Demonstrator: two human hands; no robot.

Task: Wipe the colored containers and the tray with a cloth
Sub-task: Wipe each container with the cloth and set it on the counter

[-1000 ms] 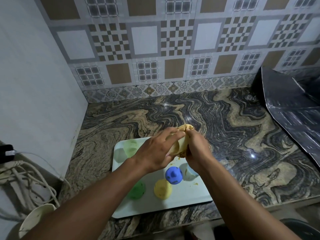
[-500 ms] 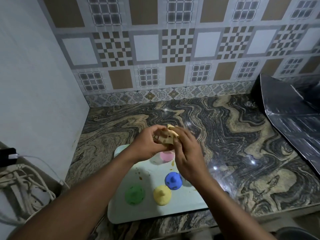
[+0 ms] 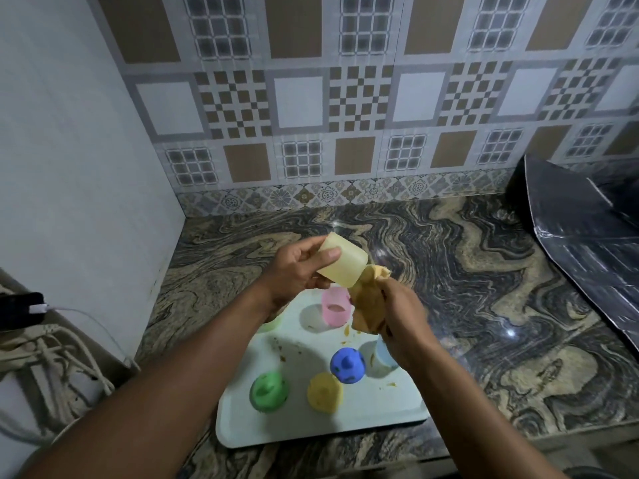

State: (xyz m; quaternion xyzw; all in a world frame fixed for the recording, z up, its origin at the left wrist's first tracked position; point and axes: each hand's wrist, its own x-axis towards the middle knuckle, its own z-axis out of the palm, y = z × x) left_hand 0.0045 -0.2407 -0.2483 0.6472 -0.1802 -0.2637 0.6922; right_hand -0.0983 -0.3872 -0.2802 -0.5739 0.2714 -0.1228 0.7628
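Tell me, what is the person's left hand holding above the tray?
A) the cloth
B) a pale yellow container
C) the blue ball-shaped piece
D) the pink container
B: the left hand grips the pale yellow container, tilted, above the tray, while the right hand holds the cloth.

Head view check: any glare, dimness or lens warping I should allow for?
Head view: dim, bluish light; small glare spots on the marble counter, none on the tray; wall tiles bow toward the frame edges; left hand with the pale yellow container and right hand with the cloth look sharp.
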